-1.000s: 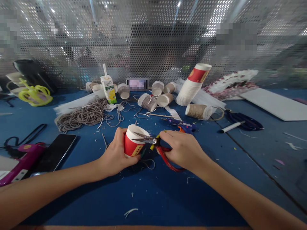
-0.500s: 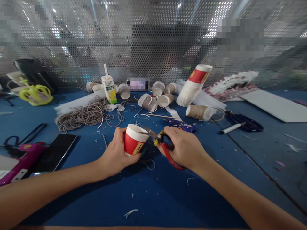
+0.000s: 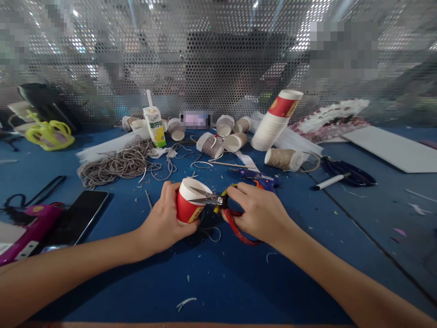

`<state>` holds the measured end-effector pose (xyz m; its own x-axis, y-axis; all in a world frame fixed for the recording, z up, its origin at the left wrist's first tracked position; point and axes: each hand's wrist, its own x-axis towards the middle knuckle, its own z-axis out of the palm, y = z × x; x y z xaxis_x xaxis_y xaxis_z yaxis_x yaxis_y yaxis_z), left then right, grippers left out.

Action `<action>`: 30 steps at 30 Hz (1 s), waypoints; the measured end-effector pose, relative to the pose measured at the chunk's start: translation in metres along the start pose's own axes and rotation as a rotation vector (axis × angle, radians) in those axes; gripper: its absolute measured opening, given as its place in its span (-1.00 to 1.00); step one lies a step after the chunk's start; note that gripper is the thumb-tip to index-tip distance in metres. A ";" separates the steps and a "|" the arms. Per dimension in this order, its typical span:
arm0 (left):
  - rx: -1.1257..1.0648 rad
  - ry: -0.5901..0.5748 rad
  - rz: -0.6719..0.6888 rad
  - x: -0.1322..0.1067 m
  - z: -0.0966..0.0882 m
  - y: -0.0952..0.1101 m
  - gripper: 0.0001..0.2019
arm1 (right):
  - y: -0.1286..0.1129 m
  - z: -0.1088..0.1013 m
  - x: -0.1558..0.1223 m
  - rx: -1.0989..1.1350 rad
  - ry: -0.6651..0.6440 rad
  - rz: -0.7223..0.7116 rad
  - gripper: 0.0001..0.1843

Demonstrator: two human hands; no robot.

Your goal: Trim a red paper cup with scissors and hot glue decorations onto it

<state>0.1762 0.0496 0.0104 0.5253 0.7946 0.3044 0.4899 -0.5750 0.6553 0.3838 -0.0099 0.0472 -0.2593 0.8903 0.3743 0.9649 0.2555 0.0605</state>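
Observation:
My left hand (image 3: 164,216) is wrapped round a red and white paper cup (image 3: 187,206), tilted with its mouth toward the right. In my right hand (image 3: 259,209) is a pair of scissors (image 3: 235,226) with red and yellow on the handles, fingers through the loops. The blades are spread at the cup's rim, one over the opening and one across the outer wall. Just behind the right hand lies a blue glue gun (image 3: 268,181) with an orange trigger. Part of the cup's base is hidden by my left fingers and thumb.
Grey cord (image 3: 116,166) lies heaped behind the left hand, near a drink carton (image 3: 157,130). A leaning stack of paper cups (image 3: 271,130), cord-wrapped cups (image 3: 211,146) and a marker (image 3: 331,182) stand or lie farther back. A phone (image 3: 80,218) and a magenta glue gun (image 3: 30,232) are at left.
The scissors' blades have opened wider and dropped slightly, now straddling the cup's rim. My right hand has shifted a little to the left; my left hand stays on the cup.

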 end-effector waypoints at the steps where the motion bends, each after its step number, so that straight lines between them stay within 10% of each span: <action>1: -0.001 0.001 0.002 0.000 0.000 0.000 -0.42 | 0.000 0.001 0.000 0.017 0.001 0.004 -0.80; 30: -0.131 -0.053 -0.151 0.003 -0.001 0.001 -0.34 | -0.004 0.001 0.001 0.069 -0.036 0.128 -0.75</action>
<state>0.1781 0.0518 0.0131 0.4898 0.8568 0.1614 0.4731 -0.4167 0.7762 0.3799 -0.0100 0.0460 -0.1371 0.9299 0.3413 0.9853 0.1634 -0.0493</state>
